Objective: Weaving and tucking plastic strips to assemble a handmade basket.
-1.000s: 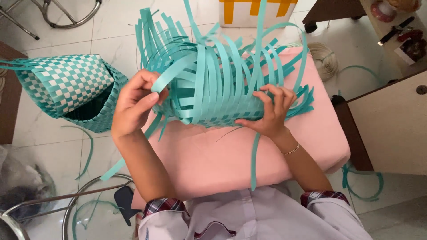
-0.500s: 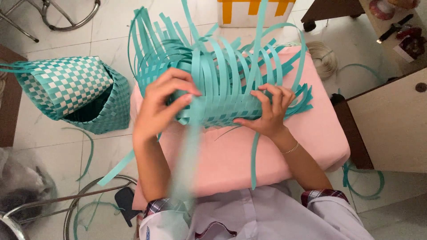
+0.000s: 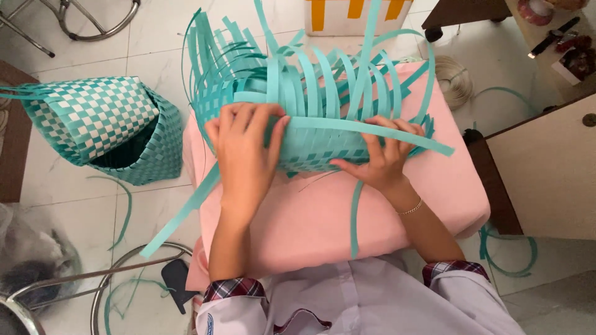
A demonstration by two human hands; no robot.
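Left hand (image 3: 245, 149) flat on the half-woven teal basket (image 3: 316, 124) lying on the pink cushion (image 3: 323, 217), right hand (image 3: 382, 161) closed loosely on its woven edge: best to keep each glossy flat strip (image 3: 385, 133) snug, over-under, so the checks stay tight.

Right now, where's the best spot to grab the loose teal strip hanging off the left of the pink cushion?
Probably grip the loose teal strip near its free lower end, coming from the left over the floor. That stretch hangs flat and clear of the pink cushion; higher up it runs under the left hand.
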